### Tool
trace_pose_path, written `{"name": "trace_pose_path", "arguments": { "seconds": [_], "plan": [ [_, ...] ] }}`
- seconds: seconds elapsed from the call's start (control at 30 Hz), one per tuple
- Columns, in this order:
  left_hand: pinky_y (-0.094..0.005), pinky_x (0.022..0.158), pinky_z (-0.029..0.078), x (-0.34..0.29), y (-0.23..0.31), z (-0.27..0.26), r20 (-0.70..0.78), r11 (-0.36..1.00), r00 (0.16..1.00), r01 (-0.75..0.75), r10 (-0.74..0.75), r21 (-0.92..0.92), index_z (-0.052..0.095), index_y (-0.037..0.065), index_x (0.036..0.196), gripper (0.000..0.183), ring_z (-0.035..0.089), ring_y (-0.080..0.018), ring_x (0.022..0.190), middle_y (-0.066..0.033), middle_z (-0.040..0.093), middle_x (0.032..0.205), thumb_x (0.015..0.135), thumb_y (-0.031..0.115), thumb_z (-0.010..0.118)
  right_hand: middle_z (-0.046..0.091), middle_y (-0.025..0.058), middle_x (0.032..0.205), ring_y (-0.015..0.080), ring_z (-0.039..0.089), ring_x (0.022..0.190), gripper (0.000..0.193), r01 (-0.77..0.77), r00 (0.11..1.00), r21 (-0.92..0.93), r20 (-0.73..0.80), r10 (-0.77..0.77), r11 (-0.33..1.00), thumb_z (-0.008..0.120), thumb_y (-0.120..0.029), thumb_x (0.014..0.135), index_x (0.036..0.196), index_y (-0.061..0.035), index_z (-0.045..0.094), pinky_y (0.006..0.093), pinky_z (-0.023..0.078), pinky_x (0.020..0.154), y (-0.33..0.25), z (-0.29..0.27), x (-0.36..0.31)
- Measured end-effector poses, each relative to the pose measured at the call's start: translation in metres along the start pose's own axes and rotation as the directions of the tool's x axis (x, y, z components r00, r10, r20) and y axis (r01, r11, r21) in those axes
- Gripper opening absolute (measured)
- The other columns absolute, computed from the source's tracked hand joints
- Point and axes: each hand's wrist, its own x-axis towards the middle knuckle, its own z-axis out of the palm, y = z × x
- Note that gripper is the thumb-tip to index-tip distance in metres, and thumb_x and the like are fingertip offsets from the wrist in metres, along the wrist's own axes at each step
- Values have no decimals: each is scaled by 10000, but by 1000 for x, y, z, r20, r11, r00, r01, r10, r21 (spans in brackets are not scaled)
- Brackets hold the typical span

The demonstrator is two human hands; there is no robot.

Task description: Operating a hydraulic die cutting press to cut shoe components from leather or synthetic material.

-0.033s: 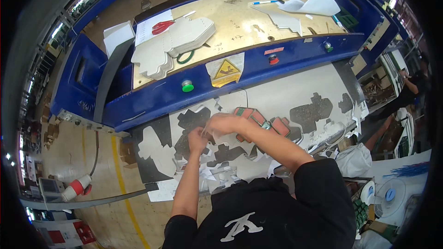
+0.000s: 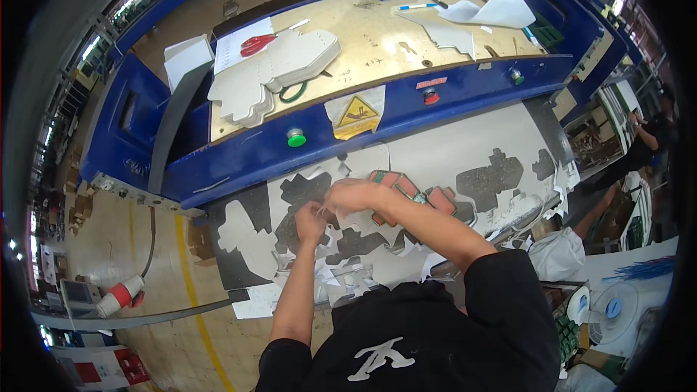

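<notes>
Both hands meet over a white sheet [image 2: 435, 147] with shaped cut-outs showing the dark bed beneath. My left hand [image 2: 311, 222] has its fingertips pinched together at a cut-out's edge; what they hold is too small to make out. Close beside it, my right hand [image 2: 351, 196] reaches across from the right, its fingers smeared by motion. Partly behind my right forearm lies a red cutting die [image 2: 440, 199] with green edges. Loose white cut piece [image 2: 243, 236] and torn scraps [image 2: 352, 274] lie around the hands.
A blue press beam [image 2: 254, 152] with a green button [image 2: 295, 138] and red button [image 2: 431, 96] spans the far side. On its top are stacked white pieces [image 2: 305, 58], red-handled scissors [image 2: 255, 44] and a pen [image 2: 417, 6]. Another person [image 2: 650, 131] stands far right, near a fan [image 2: 614, 308].
</notes>
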Motion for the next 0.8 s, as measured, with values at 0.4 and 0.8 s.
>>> {"name": "trace_pose_path", "arguments": {
  "seconds": [0.4,0.8],
  "plan": [
    [-451,794,586,-31,26,-14,-134,804,855,-403,501,437,706,62,1183,286,758,-361,978,-144,785,1097,941,195,782,724,77,906,306,716,955,81,139,956,-274,-215,-201,952,660,-156,857,853,-98,717,410,517,1021,-9,1,4],
    [-368,883,609,-25,54,-42,398,901,886,356,-239,-249,652,-28,1398,461,749,-232,1056,-132,785,1143,1028,236,733,571,160,1414,373,519,1374,576,-241,639,308,-664,389,920,862,-201,783,1309,-118,645,546,363,1201,-59,116,-42]
  ]
}}
